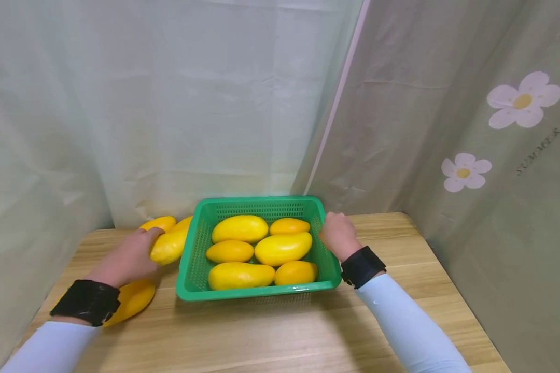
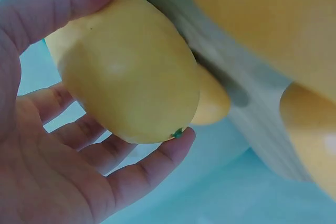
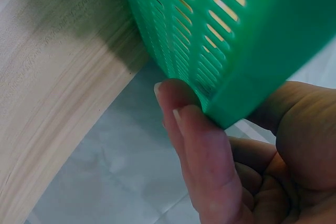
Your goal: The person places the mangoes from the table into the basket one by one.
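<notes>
Six yellow fruits (image 1: 283,248) are lying inside one green basket (image 1: 256,295); left of it, the left hand (image 1: 129,259) is gripping a seventh fruit (image 1: 169,247) near three others (image 2: 262,19); the right hand (image 1: 339,235) is pinching the basket's right rim (image 3: 226,106).

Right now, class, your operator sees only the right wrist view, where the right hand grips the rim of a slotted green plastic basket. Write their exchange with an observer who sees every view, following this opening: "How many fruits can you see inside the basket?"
Observer: The head view shows six smooth, yellow-to-orange oval fruits in the slotted green plastic basket.
Operator: What is the left hand doing?
Observer: It grips a smooth, bright-yellow oval fruit outside the basket.
Operator: Any mark on that one?
Observer: Yes, the left wrist view shows a small green stem spot at one end.
</notes>
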A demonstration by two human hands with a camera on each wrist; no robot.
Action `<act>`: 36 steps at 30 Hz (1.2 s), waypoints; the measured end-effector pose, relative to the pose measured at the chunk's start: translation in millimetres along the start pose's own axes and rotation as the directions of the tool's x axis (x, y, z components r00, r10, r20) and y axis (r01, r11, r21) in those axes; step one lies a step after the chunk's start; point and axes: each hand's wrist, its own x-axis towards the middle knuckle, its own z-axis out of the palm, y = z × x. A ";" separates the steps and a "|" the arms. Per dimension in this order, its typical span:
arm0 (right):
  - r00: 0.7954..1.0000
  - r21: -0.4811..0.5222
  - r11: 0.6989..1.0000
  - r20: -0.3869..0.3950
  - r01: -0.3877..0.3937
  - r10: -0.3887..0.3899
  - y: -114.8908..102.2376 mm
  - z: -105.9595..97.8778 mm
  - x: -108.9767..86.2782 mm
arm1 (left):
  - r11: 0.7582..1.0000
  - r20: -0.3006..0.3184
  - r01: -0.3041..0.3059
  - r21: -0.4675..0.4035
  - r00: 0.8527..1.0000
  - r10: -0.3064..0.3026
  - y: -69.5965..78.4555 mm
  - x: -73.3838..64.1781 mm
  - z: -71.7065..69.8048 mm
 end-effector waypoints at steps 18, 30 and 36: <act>1.000 -0.016 1.000 -0.021 0.018 -0.018 0.7 -0.2 -0.9 | 0.996 -0.180 0.050 0.077 0.983 -0.036 1.8 2.5 -30.7; 1.000 -0.023 1.000 -0.008 0.019 -0.019 0.0 -0.9 -0.7 | 0.999 -0.308 0.009 0.033 0.951 0.001 38.3 23.6 -39.8; 1.000 -0.023 1.000 -0.012 0.018 -0.019 0.3 -0.2 -1.0 | 1.000 -0.332 -0.014 -0.004 0.943 0.012 59.2 37.5 -34.5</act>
